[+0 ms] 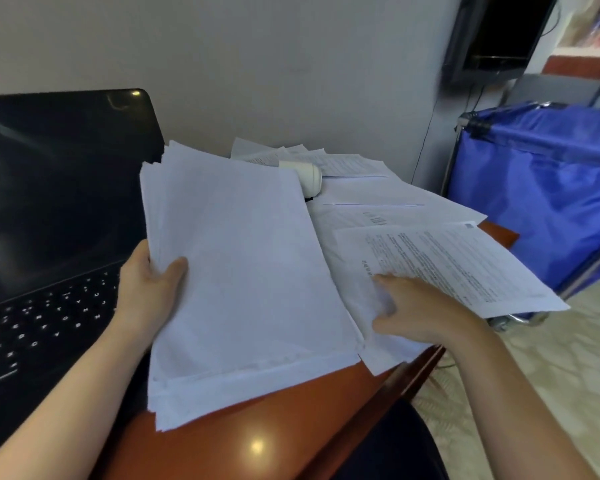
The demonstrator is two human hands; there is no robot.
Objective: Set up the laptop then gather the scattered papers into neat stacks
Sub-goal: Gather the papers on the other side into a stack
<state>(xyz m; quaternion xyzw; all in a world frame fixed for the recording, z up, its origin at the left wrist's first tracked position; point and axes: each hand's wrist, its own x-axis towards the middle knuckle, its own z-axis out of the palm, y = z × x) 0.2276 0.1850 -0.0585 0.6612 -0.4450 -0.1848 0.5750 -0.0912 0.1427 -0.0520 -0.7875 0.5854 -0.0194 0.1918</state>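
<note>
This looks like a small office or work room. A reddish-brown desk [243, 445] against a plain wall [257, 64] holds an open laptop [49, 237] and printed papers [430, 258]. A dark screen [499, 29] is mounted above, and a blue cloth cart [541, 188] stands beside the desk.

I see a plain grey wall [257, 64] behind a glossy reddish-brown desk [239, 427] that catches a bright spot of light [257, 446]. On the right stands a blue fabric cart [541, 188] on pale patterned floor [551, 341], with a dark screen [499, 32] above it
</note>
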